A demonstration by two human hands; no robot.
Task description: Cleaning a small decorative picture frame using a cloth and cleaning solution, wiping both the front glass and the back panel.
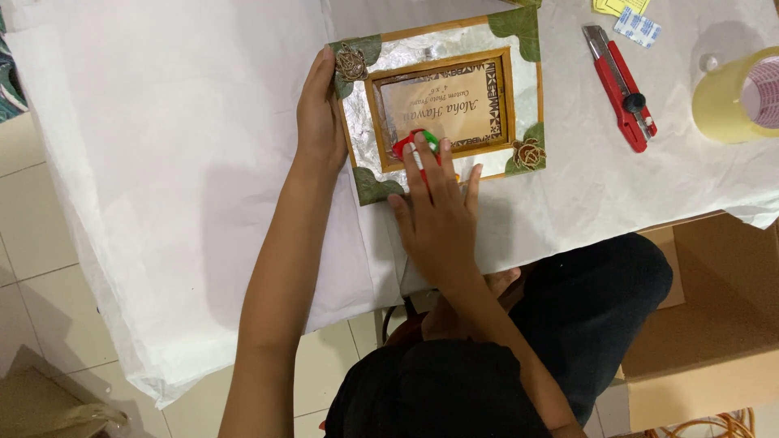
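While left hand (320,122) steadies, photo frame (442,101) lies landscape, slightly tilted.

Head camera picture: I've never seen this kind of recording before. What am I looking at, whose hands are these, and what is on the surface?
The one view comes from a camera worn on a person's head, looking down at their own bare hands. The left hand steadies the edge of a decorated picture frame lying on white paper. The right hand presses a small red-and-green object against the frame; what it is cannot be told. Nearby lie a red utility knife and a tape roll. A cardboard box sits lower right.
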